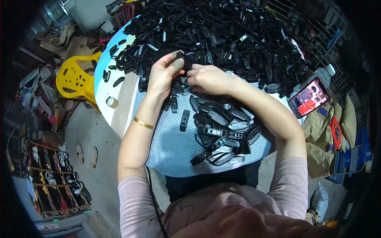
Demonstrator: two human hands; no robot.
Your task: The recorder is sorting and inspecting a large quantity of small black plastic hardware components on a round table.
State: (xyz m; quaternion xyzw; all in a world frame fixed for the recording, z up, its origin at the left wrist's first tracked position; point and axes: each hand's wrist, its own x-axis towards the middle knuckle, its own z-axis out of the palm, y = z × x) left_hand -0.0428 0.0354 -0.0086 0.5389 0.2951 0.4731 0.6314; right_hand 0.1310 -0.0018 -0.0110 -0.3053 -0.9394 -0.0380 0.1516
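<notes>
Between my two hands, at the near edge of a big pile of black plastic parts [238, 47], is a small black plastic piece [185, 63]. My left hand [162, 75] pinches it between thumb and fingers. From the other side my right hand [209, 80] closes on it with curled fingers, which partly hide it. A smaller heap of oblong black parts [226, 131] lies nearer to me, below my right forearm. One single black part [184, 120] rests apart on the pale blue dotted cloth [170, 150].
The round table [119, 93] carries a small cup [112, 102] and loose parts at its left. At the right edge a phone [309, 98] leans by a clear plastic bottle [323, 73]. Beyond the table stand a yellow chair [75, 77] and a shoe rack [55, 182].
</notes>
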